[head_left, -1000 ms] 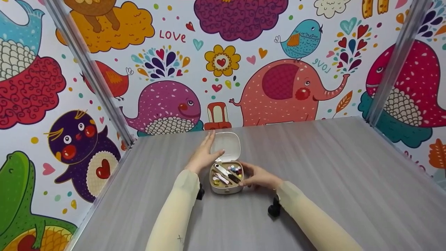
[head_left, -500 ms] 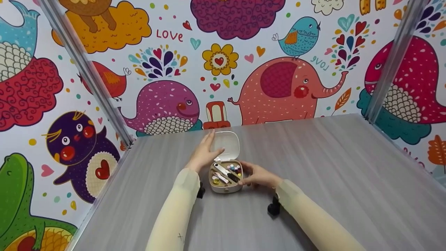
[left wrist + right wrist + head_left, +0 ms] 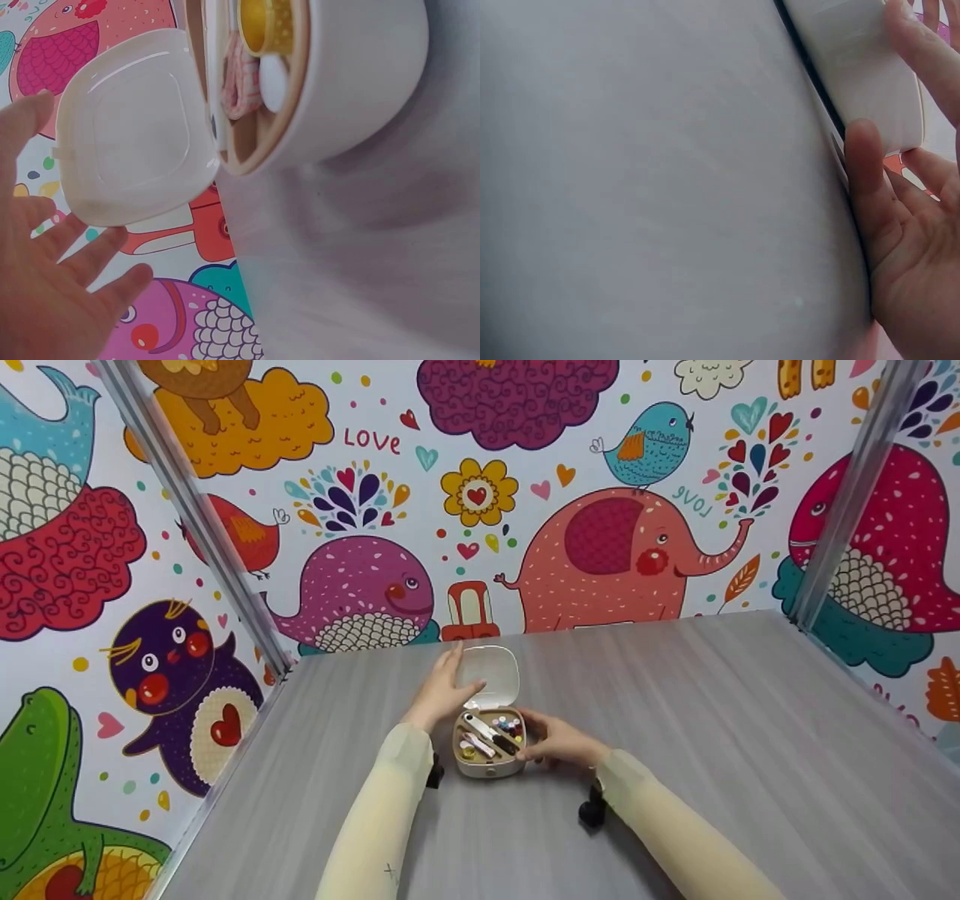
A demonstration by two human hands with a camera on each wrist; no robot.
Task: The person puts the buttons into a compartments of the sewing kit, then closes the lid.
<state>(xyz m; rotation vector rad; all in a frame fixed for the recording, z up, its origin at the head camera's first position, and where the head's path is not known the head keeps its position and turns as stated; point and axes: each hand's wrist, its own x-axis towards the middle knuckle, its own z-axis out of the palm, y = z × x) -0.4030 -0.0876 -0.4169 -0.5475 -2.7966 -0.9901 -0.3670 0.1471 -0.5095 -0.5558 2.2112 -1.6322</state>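
A small white sewing kit box [image 3: 474,769] stands on the table with its lid [image 3: 496,679] swung up at the back. Inside its tan tray lie a white-and-black tool [image 3: 503,744], several coloured beads or spools [image 3: 511,725], a gold thimble [image 3: 257,26] and a pink-striped bundle [image 3: 241,79]. My left hand [image 3: 439,697] is beside the lid's left edge, fingers straight and spread in the left wrist view. My right hand [image 3: 561,741] holds the box's right side, thumb by the front corner and fingers towards the back. Its lower fingers [image 3: 865,150] hang close to the tabletop.
The grey wood-grain table [image 3: 675,720] reaches back to a wall [image 3: 420,405] printed with cartoon animals. Metal posts [image 3: 217,540] stand at the left and right corners. A small black device [image 3: 592,812] hangs beneath the right wrist.
The head view shifts slightly and returns. Hands, box and lid keep the same places relative to each other.
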